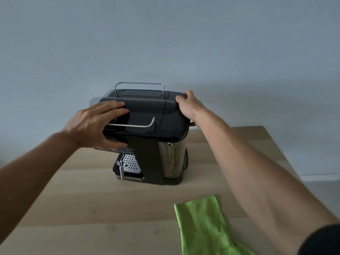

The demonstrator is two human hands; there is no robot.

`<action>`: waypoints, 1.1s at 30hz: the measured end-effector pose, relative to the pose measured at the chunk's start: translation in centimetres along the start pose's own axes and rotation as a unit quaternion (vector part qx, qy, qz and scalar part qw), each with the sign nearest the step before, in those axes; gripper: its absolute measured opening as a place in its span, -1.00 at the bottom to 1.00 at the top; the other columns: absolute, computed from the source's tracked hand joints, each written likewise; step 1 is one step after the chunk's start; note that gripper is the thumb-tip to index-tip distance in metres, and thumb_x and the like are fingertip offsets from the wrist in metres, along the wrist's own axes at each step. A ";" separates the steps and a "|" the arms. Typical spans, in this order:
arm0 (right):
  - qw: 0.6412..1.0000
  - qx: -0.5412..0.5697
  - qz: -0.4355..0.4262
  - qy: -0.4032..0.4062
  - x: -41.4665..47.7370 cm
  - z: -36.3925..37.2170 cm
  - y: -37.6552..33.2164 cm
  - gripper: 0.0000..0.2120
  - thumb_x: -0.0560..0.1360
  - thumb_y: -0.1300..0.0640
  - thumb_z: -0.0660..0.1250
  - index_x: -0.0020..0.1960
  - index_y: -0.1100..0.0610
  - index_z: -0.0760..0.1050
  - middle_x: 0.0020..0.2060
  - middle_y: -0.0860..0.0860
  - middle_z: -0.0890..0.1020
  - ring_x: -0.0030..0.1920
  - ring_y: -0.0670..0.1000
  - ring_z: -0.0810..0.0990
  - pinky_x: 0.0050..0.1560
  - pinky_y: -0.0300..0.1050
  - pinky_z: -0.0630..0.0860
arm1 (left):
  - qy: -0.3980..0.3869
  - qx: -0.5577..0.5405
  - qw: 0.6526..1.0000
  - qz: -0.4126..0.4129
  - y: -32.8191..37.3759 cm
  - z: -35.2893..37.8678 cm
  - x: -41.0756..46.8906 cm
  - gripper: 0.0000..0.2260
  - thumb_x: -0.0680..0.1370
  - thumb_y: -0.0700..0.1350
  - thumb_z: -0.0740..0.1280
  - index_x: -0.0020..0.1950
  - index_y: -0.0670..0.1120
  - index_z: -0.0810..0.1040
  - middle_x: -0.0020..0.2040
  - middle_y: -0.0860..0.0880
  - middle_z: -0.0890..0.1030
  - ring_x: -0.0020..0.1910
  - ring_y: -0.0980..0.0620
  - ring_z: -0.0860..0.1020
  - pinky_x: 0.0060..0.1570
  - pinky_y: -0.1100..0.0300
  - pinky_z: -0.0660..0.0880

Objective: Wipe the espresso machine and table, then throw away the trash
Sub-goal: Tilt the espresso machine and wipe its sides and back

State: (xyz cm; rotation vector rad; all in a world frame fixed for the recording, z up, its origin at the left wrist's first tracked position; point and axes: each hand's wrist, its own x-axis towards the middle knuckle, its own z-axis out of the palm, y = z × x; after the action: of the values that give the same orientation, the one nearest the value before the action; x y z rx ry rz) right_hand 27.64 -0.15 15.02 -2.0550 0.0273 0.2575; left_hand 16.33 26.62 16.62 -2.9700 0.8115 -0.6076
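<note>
A black and steel espresso machine (147, 133) stands in the middle of the wooden table (88, 199), its drip tray facing left and toward me. My left hand (92, 124) grips the machine's top on the left side, fingers over the upper edge and thumb underneath. My right hand (187, 105) grips the top's right rear corner, fingers curled over the edge. A green cloth (204, 227) lies flat on the table near me on the right, under my right forearm and apart from both hands. The machine's outline is slightly blurred.
A plain grey wall (165, 43) rises behind the table. The table's right edge (281, 153) runs diagonally past the machine, with floor beyond it. Small faint marks dot the wood near the front.
</note>
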 end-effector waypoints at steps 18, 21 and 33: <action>0.996 -0.035 0.047 0.072 -14.2 3.9 14.7 -0.53 0.59 -0.07 0.11 0.42 0.13 0.26 0.35 0.10 0.41 0.33 0.10 0.39 0.29 -0.08 0.29 | -0.141 -0.039 0.969 -0.201 8.9 0.4 9.6 -0.32 0.41 0.43 0.16 0.39 0.04 0.34 0.37 -0.10 0.39 0.33 -0.22 0.36 0.33 -0.30 0.19; 0.987 -0.144 0.052 0.039 -17.3 7.2 19.4 -0.46 0.57 -0.13 0.11 0.46 0.09 0.19 0.39 0.07 0.35 0.37 0.09 0.32 0.35 -0.03 0.27 | -0.137 -0.054 0.965 -0.216 8.9 0.5 9.3 -0.32 0.43 0.41 0.19 0.43 0.05 0.29 0.40 -0.11 0.36 0.36 -0.24 0.32 0.33 -0.30 0.19; 0.960 -0.155 -0.150 0.181 -20.3 11.7 26.7 -0.71 0.54 0.04 0.11 -0.02 0.11 0.58 0.05 -0.03 0.60 0.07 0.02 0.55 0.12 -0.08 0.45 | -0.125 -0.051 0.965 -0.224 9.2 0.3 9.2 -0.33 0.44 0.39 0.20 0.45 0.10 0.25 0.43 -0.08 0.33 0.40 -0.19 0.28 0.34 -0.26 0.19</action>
State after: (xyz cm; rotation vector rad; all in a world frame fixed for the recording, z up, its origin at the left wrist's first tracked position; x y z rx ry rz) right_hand 2.36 -4.57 -9.56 -2.3563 -0.1066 -0.3252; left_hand 19.21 14.14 18.77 -3.2473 0.1552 -0.1829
